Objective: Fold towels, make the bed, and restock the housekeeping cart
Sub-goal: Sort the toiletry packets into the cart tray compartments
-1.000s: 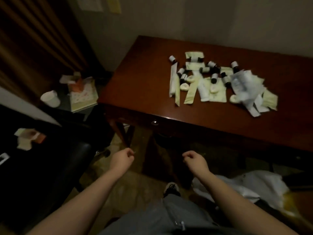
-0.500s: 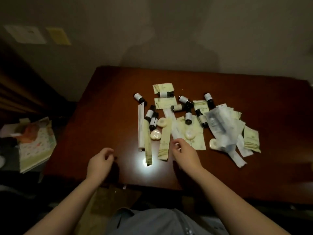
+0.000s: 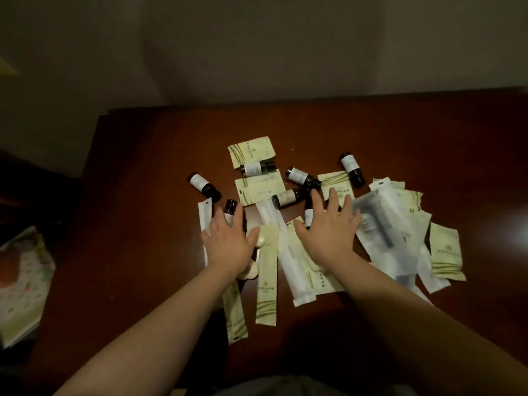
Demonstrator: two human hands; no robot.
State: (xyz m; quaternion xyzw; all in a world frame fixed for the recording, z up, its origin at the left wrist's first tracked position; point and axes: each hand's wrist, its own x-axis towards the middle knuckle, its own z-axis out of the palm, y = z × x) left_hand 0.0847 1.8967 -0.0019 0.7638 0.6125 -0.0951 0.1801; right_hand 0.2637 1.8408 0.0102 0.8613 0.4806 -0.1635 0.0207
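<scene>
Toiletries lay scattered over the dark wooden surface (image 3: 137, 230). At least seven small dark bottles (image 3: 204, 184) could be counted, all on their sides. There were also two round pale soaps (image 3: 260, 240), two long green sachets (image 3: 267, 277) toward the near edge and several square green sachets (image 3: 252, 151). One clear bag (image 3: 384, 224) with a dark item inside topped the heap on the right.

The left hand (image 3: 228, 245) lay flat, fingers spread and released, with its fingertips over one of the bottles and the edge of a long white packet (image 3: 205, 212). The right hand (image 3: 328, 228) was splayed the same way and grasped nothing. Its fingers reached over another bottle and a square sachet, and its little finger was just beside the clear bag.
</scene>
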